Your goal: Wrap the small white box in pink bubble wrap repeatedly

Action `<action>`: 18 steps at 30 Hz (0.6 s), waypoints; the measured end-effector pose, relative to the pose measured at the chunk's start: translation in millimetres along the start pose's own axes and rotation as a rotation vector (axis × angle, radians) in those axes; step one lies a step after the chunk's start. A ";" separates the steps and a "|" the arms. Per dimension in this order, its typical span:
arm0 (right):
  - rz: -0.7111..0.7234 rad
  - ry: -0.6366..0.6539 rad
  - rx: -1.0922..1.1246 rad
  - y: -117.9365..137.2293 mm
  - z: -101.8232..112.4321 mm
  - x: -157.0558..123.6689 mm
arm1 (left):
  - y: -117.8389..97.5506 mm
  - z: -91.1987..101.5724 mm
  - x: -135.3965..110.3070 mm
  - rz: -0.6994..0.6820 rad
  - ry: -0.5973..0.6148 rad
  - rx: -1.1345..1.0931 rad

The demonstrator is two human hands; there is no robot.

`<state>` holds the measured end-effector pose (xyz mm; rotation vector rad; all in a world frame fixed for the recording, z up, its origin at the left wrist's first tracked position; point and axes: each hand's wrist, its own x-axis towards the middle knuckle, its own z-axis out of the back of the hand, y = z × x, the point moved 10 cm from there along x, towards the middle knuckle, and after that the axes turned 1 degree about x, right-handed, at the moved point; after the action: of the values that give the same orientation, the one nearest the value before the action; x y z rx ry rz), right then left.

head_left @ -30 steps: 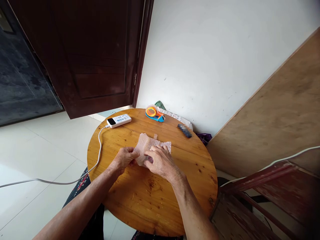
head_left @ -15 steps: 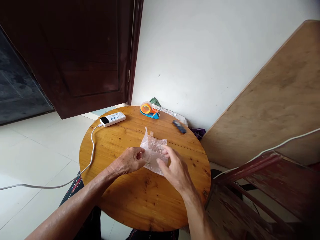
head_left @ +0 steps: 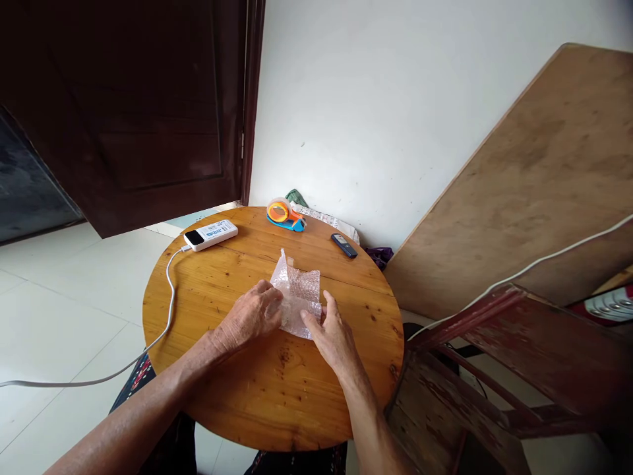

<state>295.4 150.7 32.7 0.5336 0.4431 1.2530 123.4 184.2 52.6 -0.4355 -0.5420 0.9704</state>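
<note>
A crumpled sheet of clear bubble wrap (head_left: 304, 284) lies in the middle of the round wooden table (head_left: 277, 402), with one corner sticking up at its far left. My left hand (head_left: 254, 310) has its fingers curled down around the left edge of the wrap; the fingertips are partly hidden. At the opposite edge is my right hand (head_left: 331, 333), its thumb resting on the wrap and its index finger held apart beyond the edge. Whether anything lies within the wrap I cannot tell.
A tape dispenser (head_left: 287, 214) stands near the table's far edge. To its right lies a dark handheld device (head_left: 343, 245). A white power bank (head_left: 211, 235) with a cable (head_left: 171, 297) sits at the left. A wooden chair (head_left: 494, 356) stands right of the table.
My right hand has come down onto the right edge of the bubble wrap. My left fingers have closed in over its left edge. The view has shifted slightly right.
</note>
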 end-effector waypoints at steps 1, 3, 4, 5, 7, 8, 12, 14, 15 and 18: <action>-0.007 -0.004 0.003 -0.9 0.2 0.7 | -0.7 -1.3 -1.9 0.030 0.008 0.029; -0.013 -0.011 -0.002 -3.5 2.0 0.8 | -4.0 -2.7 -6.5 0.083 0.010 0.101; -0.010 -0.018 -0.013 -4.5 3.7 0.5 | -6.1 -2.9 -8.8 0.102 0.009 0.130; -0.006 -0.030 -0.027 -5.6 5.9 0.2 | -8.0 -3.6 -10.6 0.115 0.013 0.147; 0.001 -0.055 -0.056 -6.9 10.3 0.4 | -10.4 -5.6 -12.2 0.120 0.031 0.147; 0.006 -0.060 -0.071 -6.7 11.2 1.3 | -10.4 -6.5 -11.9 0.116 0.041 0.136; 0.005 -0.017 -0.103 -3.4 4.1 11.6 | -4.6 -10.4 -7.4 0.085 0.067 0.062; -0.002 0.022 -0.083 -1.8 -2.8 17.6 | -2.0 -12.3 -6.1 0.056 0.063 0.016; -0.004 0.041 -0.064 -1.4 -6.0 19.6 | -1.3 -13.0 -6.2 0.039 0.056 -0.001; -0.001 0.037 -0.017 -2.7 -6.7 20.7 | -0.7 -13.7 -8.4 0.004 0.030 -0.015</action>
<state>298.8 171.0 25.3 0.4964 0.4634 1.2662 128.4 175.2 40.3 -0.4639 -0.5223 0.9627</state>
